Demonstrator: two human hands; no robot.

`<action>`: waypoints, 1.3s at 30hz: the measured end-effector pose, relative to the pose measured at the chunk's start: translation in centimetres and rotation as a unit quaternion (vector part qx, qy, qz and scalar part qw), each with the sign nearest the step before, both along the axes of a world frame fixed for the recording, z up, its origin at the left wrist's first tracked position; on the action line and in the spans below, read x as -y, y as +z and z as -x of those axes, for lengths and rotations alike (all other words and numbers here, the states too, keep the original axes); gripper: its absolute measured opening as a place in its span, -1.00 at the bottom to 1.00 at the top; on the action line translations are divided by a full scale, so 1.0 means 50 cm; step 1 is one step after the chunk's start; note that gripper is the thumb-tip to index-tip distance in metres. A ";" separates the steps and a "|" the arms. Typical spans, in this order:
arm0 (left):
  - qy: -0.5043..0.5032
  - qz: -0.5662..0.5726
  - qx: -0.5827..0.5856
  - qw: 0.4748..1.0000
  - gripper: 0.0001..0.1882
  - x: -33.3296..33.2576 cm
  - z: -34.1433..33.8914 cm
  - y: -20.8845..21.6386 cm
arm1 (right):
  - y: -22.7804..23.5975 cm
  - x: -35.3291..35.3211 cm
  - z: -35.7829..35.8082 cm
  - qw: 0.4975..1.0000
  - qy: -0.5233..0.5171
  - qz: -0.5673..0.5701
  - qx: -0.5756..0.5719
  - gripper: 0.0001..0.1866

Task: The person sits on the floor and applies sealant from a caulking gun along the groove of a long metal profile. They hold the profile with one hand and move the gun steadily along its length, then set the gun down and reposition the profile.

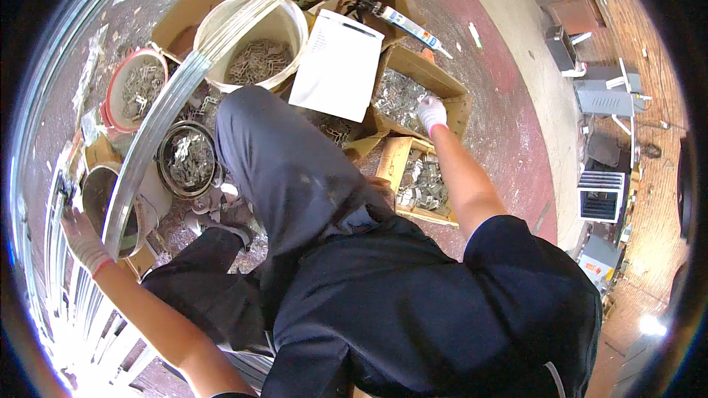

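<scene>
My left hand (pixel 85 242), in a white glove with a pink cuff, is at the far left beside a bundle of long metal strips (pixel 60 273). Its fingers look closed against that bundle, but glare and blur hide what is in them. On the right, my gloved right hand (pixel 431 113) reaches into a cardboard box (pixel 455 112) of small metal pieces (pixel 398 99). Those fingers are bent together at the pile; whatever they hold is too small to make out. Just below that arm's wrist stands a wooden box (pixel 394 163) with more metal clips (pixel 424 183).
A white bucket (pixel 293 11) and a red-rimmed bucket (pixel 109 103) hold metal parts, as does a round tin (pixel 164 180). Long metal channels (pixel 158 114) slant across them. A white sheet (pixel 338 66) and a caulking gun (pixel 405 23) lie over boxes. Machines (pixel 605 96) line the right.
</scene>
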State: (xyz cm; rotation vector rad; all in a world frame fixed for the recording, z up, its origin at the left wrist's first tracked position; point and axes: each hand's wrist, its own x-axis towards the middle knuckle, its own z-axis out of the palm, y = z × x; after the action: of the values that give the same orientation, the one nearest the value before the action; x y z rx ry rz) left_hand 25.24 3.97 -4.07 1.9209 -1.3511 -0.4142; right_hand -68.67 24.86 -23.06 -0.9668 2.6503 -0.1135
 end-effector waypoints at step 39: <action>0.131 0.074 -0.133 0.980 -0.55 -0.217 0.090 0.067 | -0.075 -0.066 0.087 0.931 -0.117 0.238 0.251 -0.48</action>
State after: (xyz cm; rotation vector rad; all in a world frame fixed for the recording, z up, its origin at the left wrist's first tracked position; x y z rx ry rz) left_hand 20.74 14.82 -0.74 1.8155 -0.9166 -0.4093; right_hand -73.03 28.16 -26.82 -0.6235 2.2702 -0.9602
